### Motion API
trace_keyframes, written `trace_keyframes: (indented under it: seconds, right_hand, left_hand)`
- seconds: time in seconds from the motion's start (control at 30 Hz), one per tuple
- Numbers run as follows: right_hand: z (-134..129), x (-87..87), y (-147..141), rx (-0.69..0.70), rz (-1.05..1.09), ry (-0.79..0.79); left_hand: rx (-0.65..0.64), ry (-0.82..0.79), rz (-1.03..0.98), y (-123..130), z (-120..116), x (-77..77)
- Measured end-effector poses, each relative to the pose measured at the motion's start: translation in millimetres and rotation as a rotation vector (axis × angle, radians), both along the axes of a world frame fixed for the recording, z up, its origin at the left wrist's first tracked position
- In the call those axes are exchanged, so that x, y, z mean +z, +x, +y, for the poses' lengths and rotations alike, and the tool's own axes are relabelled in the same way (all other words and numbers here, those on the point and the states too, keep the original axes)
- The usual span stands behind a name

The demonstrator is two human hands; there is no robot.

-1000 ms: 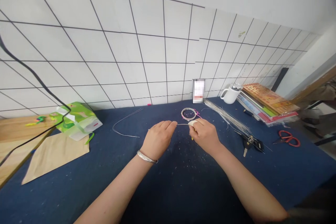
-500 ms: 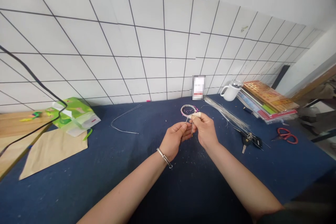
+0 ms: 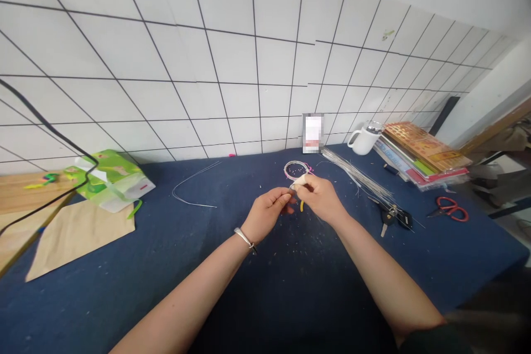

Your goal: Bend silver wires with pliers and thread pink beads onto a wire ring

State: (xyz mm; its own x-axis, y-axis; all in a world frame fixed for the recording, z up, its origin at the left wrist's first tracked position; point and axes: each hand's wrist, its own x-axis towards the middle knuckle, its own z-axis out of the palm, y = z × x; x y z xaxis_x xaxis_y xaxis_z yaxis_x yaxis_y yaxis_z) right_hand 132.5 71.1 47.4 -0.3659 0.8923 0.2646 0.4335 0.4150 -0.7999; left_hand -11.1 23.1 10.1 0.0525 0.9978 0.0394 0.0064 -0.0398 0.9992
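Observation:
My left hand [image 3: 271, 211] pinches a short stretch of thin grey wire [image 3: 292, 188] between thumb and forefinger. Close by on the right, my right hand [image 3: 318, 194] is closed on the same wire, its fingertips nearly meeting the left ones; a pale wrap [image 3: 302, 180] covers one finger. Under the right fingers a small yellow piece [image 3: 302, 206] sticks out, its kind too small to tell. Just behind the hands, a round hoop-like ring [image 3: 286, 170] with a pink and white rim lies on the dark blue tabletop [image 3: 232, 188], small pale bits inside it.
Rightward lie a bundle of thin wires [image 3: 360, 171], keys [image 3: 388, 215], red-handled scissors [image 3: 448, 209], a white mug [image 3: 363, 141] and stacked books [image 3: 427, 149]. A bent wire [image 3: 178, 183], a green bag [image 3: 118, 174] and a tan sheet [image 3: 83, 238] lie left. A tiled wall [image 3: 232, 66] stands behind.
My hands have drawn closer together and tilted, with less of the wire showing between them. The yellow piece shows more plainly under the right hand. The view has shifted slightly.

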Motion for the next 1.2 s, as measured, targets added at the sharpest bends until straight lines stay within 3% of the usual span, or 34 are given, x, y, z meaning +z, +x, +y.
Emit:
trace_keyframes:
  seconds: [0.17, 0.3, 0.37, 0.47, 0.7, 0.93, 1.2]
  right_hand:
    - [-3.1, -0.2, 1.5, 0.041, -0.174, 0.087]
    - [-4.3, -0.3, 5.9, 0.184, -0.298, 0.089]
    - [-3.8, -1.3, 6.7, 0.228, -0.361, 0.120]
    - [-2.2, -5.3, 5.4, 0.236, -0.398, 0.134]
    - [-4.3, -16.3, 1.0, 0.213, -0.380, 0.171]
    - [-7.8, -18.8, -1.0, 0.244, -0.275, 0.121]
    - [-12.9, -24.7, -9.7, 0.010, -0.173, 0.319]
  left_hand:
    - [0.078, 0.196, 0.467, -8.8, 0.2, 10.5]
    - [-0.016, 0.443, 0.939, -29.4, 1.1, 14.8]
    - [-0.074, 0.500, 1.114, -39.6, 1.3, 14.8]
    - [-0.054, 0.521, 1.265, -45.0, 0.8, 13.3]
    - [0.004, 0.468, 1.250, -26.3, -2.8, 9.8]
    - [0.138, 0.520, 1.275, -26.0, -6.6, 7.0]
    - [0.332, 0.504, 0.982, -10.4, -1.2, -6.3]
